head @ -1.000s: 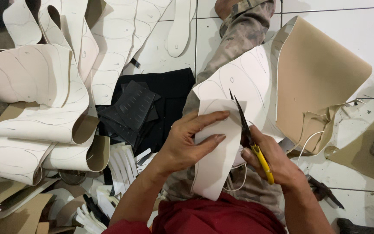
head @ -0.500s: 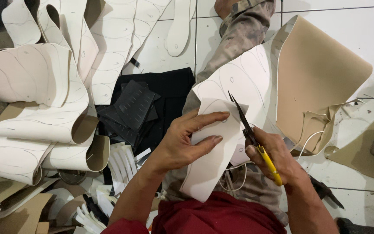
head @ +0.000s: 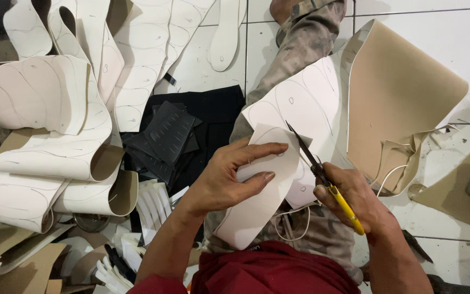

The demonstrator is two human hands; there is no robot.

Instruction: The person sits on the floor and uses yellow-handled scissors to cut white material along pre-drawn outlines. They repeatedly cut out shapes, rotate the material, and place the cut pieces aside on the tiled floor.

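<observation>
No packages, labels, signs or screens show anywhere around the hands; only cut sheet material and offcuts lie there.

From my feed I see a floor of white tiles (head: 403,22) with dark grout lines. Curled white sheets (head: 55,141) marked with drawn outlines pile up on the left. A black mat (head: 213,109) lies in the middle. A tan sheet (head: 403,92) stands folded on the right. Light is even, without hard shadows.
</observation>
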